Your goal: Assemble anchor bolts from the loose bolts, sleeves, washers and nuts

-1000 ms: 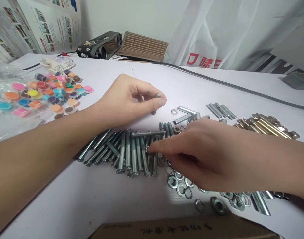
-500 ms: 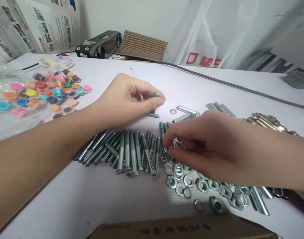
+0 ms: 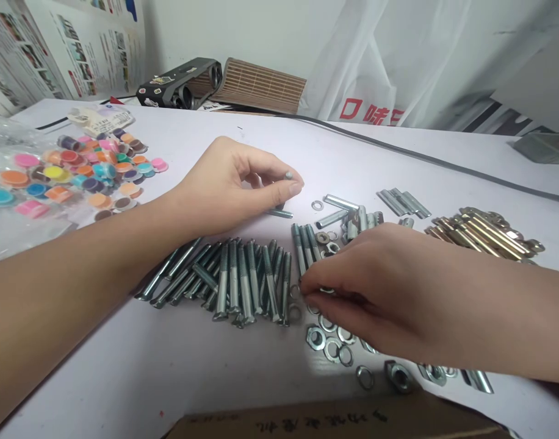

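Observation:
My left hand (image 3: 249,183) is closed around a bolt (image 3: 289,175), whose small round end shows between thumb and forefinger; the rest is hidden in the palm. A threaded bolt end (image 3: 282,213) sticks out under that hand. My right hand (image 3: 375,289) reaches down over the loose washers and nuts, thumb and forefinger pinched together. Whatever is between those fingertips is too small to make out. Beside them lie a few bolts (image 3: 302,244) and washers (image 3: 332,349). A heap of silver bolts (image 3: 247,283) lies between the two hands.
Silver sleeves (image 3: 341,202) and brass-coloured expansion bolts (image 3: 485,235) lie behind my right hand. Bagged colourful paint pots (image 3: 100,171) sit at the left. A cardboard box (image 3: 307,421) is at the front edge; a grey cable (image 3: 398,149) crosses the back.
My right hand has moved slightly down and toward me, its thumb and forefinger drawing closer together, uncovering sleeves and brass-coloured bolts behind it. My left hand has stayed almost still.

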`<state>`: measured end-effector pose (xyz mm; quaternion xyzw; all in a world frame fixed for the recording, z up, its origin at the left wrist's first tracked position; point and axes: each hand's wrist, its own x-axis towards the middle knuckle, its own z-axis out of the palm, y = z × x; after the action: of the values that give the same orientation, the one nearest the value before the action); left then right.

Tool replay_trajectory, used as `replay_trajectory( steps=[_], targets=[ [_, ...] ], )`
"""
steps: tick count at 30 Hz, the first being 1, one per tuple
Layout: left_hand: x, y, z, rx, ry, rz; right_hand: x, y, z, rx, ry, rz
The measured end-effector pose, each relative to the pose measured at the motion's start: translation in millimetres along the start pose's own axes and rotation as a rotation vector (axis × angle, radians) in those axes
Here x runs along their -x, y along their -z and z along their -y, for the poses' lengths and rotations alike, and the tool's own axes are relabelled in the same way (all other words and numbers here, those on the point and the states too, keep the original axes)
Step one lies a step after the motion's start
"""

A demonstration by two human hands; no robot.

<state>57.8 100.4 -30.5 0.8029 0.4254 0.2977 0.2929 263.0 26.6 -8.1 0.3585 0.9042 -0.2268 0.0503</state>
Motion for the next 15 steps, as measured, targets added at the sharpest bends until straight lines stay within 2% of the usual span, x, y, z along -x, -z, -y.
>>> replay_trajectory(
  steps=[5, 11, 13, 15],
  targets=[
    [0.4, -0.5, 0.1, -0.003, 0.004, -0.010, -0.1, 14.5, -0.3, -0.198, -0.114, 0.098],
    [0.8, -1.0, 0.0, -0.031, -0.001, -0.018, 3.6, 19.6, 1.5, -0.313, -0.203, 0.212],
    [1.4, -1.3, -0.4, -0.040, -0.007, -0.025, 4.0, 20.3, 0.8, -0.349, -0.218, 0.229],
    [1.7, -1.4, -1.0, -0.047, -0.020, -0.042, 4.8, 22.1, -0.4, -0.344, -0.202, 0.192]
  ],
)
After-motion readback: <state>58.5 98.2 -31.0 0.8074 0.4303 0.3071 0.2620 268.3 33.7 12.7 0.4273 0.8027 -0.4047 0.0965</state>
